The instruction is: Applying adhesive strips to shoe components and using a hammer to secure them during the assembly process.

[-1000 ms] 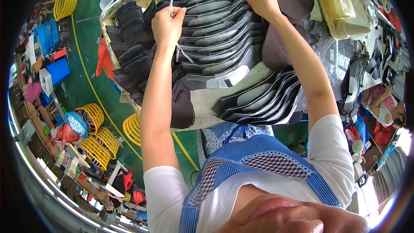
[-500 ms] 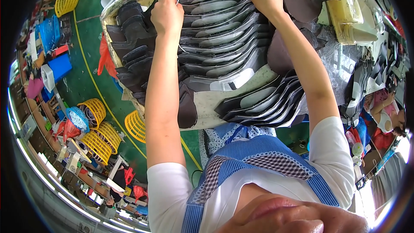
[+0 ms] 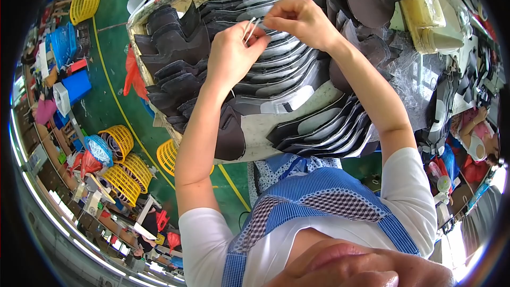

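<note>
My left hand [image 3: 234,56] is closed on thin white strips [image 3: 248,30], whose ends stick up between thumb and fingers. Close beside it, my right hand [image 3: 303,24] makes a pinch with thumb and forefinger; what lies between those fingertips is too small to make out. Both hands hover over a long overlapping row of dark curved pieces [image 3: 284,77] with pale grey patches, which look like cut shoe parts. To the left of the row lie more dark pieces [image 3: 178,48] in piles, and a fanned stack of similar pieces [image 3: 324,125] rests nearer my body.
The pieces lie on a pale worktable [image 3: 254,133] with a raised, worn far edge. At the right are rounded dark pieces [image 3: 369,0], yellowish blocks [image 3: 425,10] and clear plastic film [image 3: 417,74]. Yellow baskets [image 3: 119,141] stand on the green floor at left. Another person sits far right.
My hands have come together from either side of the row and closer to my body. The white strips now stand upright in my left hand. My right hand has left the row's far right end.
</note>
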Motion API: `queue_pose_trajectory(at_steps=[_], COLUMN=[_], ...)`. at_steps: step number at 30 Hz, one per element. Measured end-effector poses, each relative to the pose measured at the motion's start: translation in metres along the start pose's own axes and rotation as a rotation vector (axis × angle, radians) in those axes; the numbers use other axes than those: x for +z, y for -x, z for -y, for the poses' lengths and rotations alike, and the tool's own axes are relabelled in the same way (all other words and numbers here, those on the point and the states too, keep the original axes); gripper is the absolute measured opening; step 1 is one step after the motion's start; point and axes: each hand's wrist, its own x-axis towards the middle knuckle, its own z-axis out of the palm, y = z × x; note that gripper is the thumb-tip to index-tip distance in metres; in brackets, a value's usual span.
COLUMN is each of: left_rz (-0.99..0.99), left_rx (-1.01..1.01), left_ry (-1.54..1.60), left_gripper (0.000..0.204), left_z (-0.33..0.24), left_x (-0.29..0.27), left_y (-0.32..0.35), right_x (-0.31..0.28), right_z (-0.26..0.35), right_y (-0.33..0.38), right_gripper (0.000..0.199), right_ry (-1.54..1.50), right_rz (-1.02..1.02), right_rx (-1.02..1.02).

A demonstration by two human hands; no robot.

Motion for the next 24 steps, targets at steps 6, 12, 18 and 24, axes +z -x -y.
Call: queue_pose_trajectory(at_steps=[6,12,18,24], left_rz=[0.191,0.268,0.268,-0.135], left_rx=[-0.104,-0.104,-0.12,-0.114], left_ry=[0.522,0.566,0.58,0.328], left_gripper=[0.016,0.014,0.018,0.023], left_z=[0.005,-0.004,0.007,0.048], left_x=[-0.013,-0.005,-0.012,-0.033], left_y=[0.002,0.003,0.003,-0.04], right_x=[-0.012,0.006,-0.012,-0.06], right_z=[-0.01,0.005,-0.014,-0.028], right_y=[0.011,0.002,0.011,-0.025], right_gripper=[0.022,0.02,0.008,0.014], right_ry=[-0.25,-0.389,-0.261,0.16], right_rz=[-0.105,0.021,-0.057,-0.447], right_rx=[0.133,0.12,0.118,0.139])
